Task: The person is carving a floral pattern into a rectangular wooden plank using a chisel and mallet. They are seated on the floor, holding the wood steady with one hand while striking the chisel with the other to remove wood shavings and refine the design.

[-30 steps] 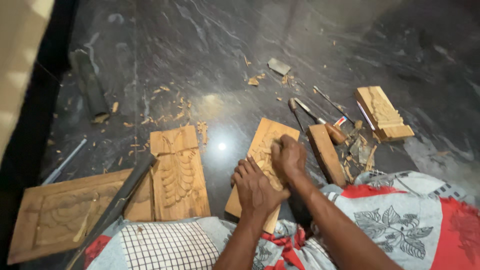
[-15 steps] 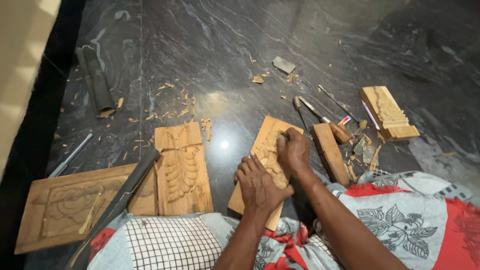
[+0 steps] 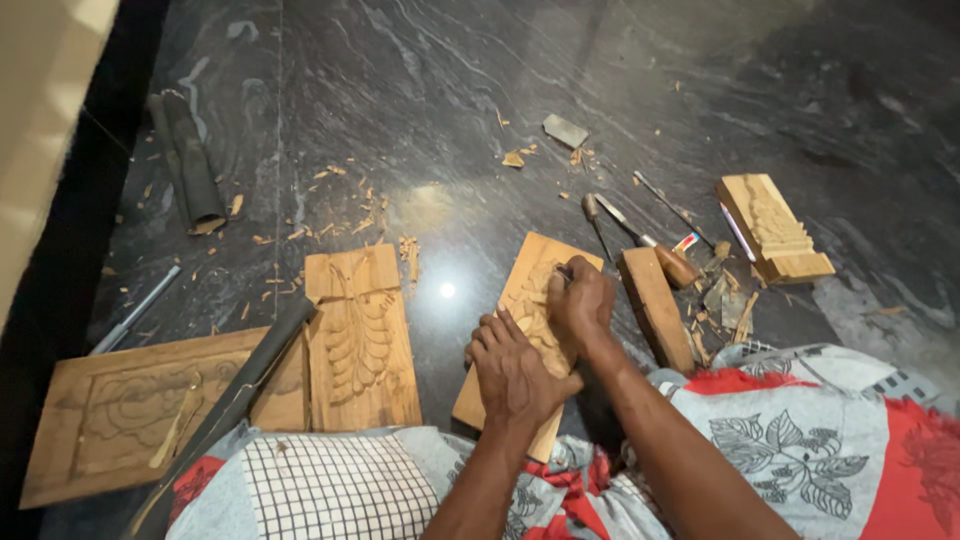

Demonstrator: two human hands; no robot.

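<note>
Here, head view: carving in hand on the wooden panel (image 3: 527,330), lying on the dark floor (image 3: 420,120) before my knees.
I log the left hand (image 3: 515,372) pressed flat, fingers together, steadying the panel; the right hand (image 3: 582,300) clamped on a small chisel (image 3: 563,272) at its upper part. Panel pale, leaf relief half-cut. I judge the next cut calls for firm bracing. Nearby: finished carved panel (image 3: 360,340), spare tools (image 3: 640,235).

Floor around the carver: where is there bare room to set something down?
Bare dark floor beyond the leaf-carved panel and between it and the panel under both hands. Crowded right of the right hand: chisels, wood block, chips.
</note>
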